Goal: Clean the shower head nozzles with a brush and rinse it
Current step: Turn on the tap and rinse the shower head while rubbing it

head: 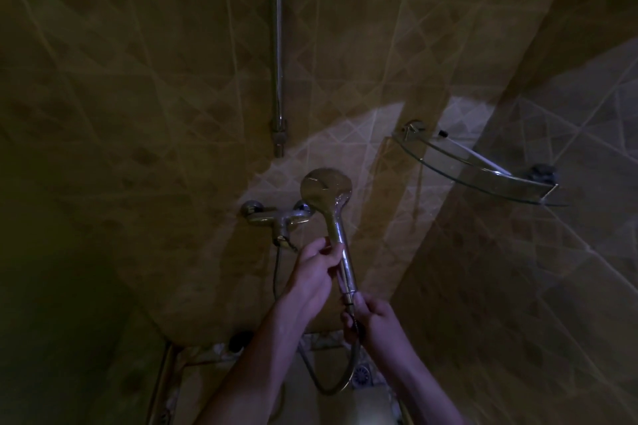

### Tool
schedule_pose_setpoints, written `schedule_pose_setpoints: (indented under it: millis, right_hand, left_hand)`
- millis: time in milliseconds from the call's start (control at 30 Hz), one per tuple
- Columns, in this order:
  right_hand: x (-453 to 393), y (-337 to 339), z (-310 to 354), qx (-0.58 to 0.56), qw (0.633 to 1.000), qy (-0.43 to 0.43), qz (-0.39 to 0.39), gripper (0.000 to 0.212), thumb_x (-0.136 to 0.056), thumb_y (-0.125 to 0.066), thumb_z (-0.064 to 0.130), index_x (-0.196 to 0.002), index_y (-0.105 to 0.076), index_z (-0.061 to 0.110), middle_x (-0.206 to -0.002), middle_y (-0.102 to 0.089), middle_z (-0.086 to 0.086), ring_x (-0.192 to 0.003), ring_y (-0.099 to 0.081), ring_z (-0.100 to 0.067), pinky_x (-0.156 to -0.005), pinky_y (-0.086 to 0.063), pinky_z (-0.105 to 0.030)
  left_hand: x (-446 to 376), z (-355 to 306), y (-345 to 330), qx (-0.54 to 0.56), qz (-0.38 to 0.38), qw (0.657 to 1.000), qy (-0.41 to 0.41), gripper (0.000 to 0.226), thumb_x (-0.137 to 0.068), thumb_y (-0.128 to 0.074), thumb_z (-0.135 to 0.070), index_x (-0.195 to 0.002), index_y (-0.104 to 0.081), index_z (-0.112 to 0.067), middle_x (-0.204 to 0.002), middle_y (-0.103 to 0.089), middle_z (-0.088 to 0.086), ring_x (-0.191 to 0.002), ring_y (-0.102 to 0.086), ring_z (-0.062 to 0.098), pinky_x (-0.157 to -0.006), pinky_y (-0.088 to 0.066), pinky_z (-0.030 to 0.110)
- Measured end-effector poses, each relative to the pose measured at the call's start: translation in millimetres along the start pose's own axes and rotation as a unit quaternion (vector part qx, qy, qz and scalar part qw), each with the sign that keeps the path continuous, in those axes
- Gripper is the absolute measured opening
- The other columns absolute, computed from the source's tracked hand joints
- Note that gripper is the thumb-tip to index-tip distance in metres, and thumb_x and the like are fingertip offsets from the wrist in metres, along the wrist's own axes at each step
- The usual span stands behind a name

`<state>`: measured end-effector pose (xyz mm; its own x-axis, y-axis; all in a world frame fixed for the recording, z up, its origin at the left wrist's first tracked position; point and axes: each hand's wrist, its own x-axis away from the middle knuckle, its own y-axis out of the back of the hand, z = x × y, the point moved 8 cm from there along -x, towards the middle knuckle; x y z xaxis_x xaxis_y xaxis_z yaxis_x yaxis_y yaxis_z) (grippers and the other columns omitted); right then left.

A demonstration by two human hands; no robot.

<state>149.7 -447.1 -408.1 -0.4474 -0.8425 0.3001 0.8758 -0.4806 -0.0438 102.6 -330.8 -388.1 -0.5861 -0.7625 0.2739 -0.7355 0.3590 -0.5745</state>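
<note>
Our right hand (374, 316) pinches the hose (340, 386) just below the shower head (326, 187); our left hand (316, 267) grips its handle, beside the tap (276, 216).

Chrome shower head (326, 187) and silvery mixer tap (280, 216) against tan wall tiles (155, 79) patterned with pale diagonal lines.

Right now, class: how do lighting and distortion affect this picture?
Head view: very dim, a pale light patch on the wall behind the shower head; hands dark; wide-angle lens bends the tile lines; glass shelf glints faintly.
</note>
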Motion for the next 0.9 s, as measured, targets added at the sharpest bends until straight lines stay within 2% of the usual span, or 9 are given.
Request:
schedule_pose_setpoints:
  millis: [133,233,333,400,433,567,633,767,900]
  right_hand:
    - [-1,0,-5,-0.031,0.999,-0.015,0.013,0.026,-0.102,-0.039,0.015,-0.089,-0.059,0.005,-0.059,-0.047,-0.004,-0.057,-0.038,-0.016,-0.057,-0.028,-0.029]
    - [0,3,-6,-0.005,1.000,0.003,0.014,0.026,-0.101,-0.043,0.018,-0.086,-0.062,0.007,-0.061,-0.053,-0.005,-0.058,-0.044,-0.018,-0.060,-0.033,-0.032]
    - [0,8,-8,0.046,0.999,0.016,-0.009,0.029,-0.101,-0.044,0.023,-0.085,-0.064,0.010,-0.063,-0.060,-0.004,-0.056,-0.051,-0.016,-0.055,-0.040,-0.027]
    - [0,8,-9,0.065,0.998,0.018,-0.015,0.030,-0.101,-0.044,0.024,-0.084,-0.065,0.010,-0.062,-0.062,-0.003,-0.055,-0.053,-0.014,-0.052,-0.041,-0.024]
    - [0,7,-10,0.060,0.998,0.014,-0.013,0.030,-0.101,-0.044,0.023,-0.084,-0.065,0.010,-0.062,-0.061,-0.003,-0.054,-0.053,-0.014,-0.052,-0.041,-0.025]
    - [3,5,-16,0.000,1.000,-0.019,-0.003,0.029,-0.101,-0.044,0.018,-0.080,-0.062,0.008,-0.058,-0.055,-0.003,-0.054,-0.047,-0.015,-0.053,-0.037,-0.026]
    - [5,3,-21,-0.067,0.997,-0.044,0.021,0.029,-0.101,-0.044,0.018,-0.080,-0.061,0.009,-0.059,-0.051,-0.005,-0.054,-0.044,-0.015,-0.053,-0.035,-0.027]
    - [10,-4,-25,-0.165,0.980,-0.074,0.088,0.021,-0.099,-0.046,0.014,-0.083,-0.056,0.005,-0.061,-0.046,-0.009,-0.052,-0.038,-0.018,-0.049,-0.036,-0.026]
    - [10,-8,-21,-0.176,0.978,-0.048,0.103,0.016,-0.088,-0.060,0.016,-0.078,-0.056,0.004,-0.059,-0.045,-0.009,-0.051,-0.035,-0.017,-0.049,-0.032,-0.026]
  left_hand:
    - [3,1,-4,0.035,0.061,0.997,0.023,0.023,-0.091,-0.039,0.010,-0.087,-0.060,0.001,-0.070,-0.062,0.009,-0.072,-0.057,0.020,-0.067,-0.053,0.027]
    - [3,2,-4,0.050,0.050,0.997,0.026,0.019,-0.095,-0.037,0.006,-0.097,-0.056,0.005,-0.081,-0.063,0.018,-0.077,-0.064,0.029,-0.076,-0.058,0.038]
    - [1,7,-8,0.010,0.017,1.000,0.016,0.013,-0.096,-0.046,-0.008,-0.099,-0.057,-0.002,-0.081,-0.063,0.014,-0.073,-0.063,0.026,-0.077,-0.054,0.038]
    - [1,11,-10,-0.048,0.005,0.999,0.008,0.005,-0.090,-0.058,-0.013,-0.093,-0.057,-0.009,-0.076,-0.060,0.006,-0.069,-0.060,0.019,-0.073,-0.049,0.033]
    - [3,14,-9,-0.075,0.000,0.997,0.006,0.010,-0.085,-0.063,-0.011,-0.090,-0.055,-0.011,-0.074,-0.058,0.003,-0.067,-0.056,0.016,-0.070,-0.046,0.031]
    - [8,20,-11,-0.102,0.005,0.994,0.026,0.031,-0.063,-0.069,-0.008,-0.088,-0.051,-0.015,-0.065,-0.054,0.000,-0.058,-0.051,0.011,-0.058,-0.039,0.027]
    - [8,17,-15,-0.066,0.020,0.997,0.039,0.043,-0.057,-0.067,-0.003,-0.095,-0.049,-0.012,-0.060,-0.053,0.001,-0.052,-0.051,0.012,-0.054,-0.039,0.027]
    - [9,15,-24,-0.010,0.072,0.995,0.069,0.050,-0.066,-0.071,0.003,-0.094,-0.034,-0.017,-0.061,-0.048,0.005,-0.048,-0.043,0.015,-0.047,-0.037,0.027]
    - [10,15,-28,0.040,0.090,0.991,0.091,0.035,-0.077,-0.070,-0.004,-0.089,-0.038,-0.014,-0.054,-0.043,0.001,-0.040,-0.036,0.011,-0.041,-0.033,0.024]
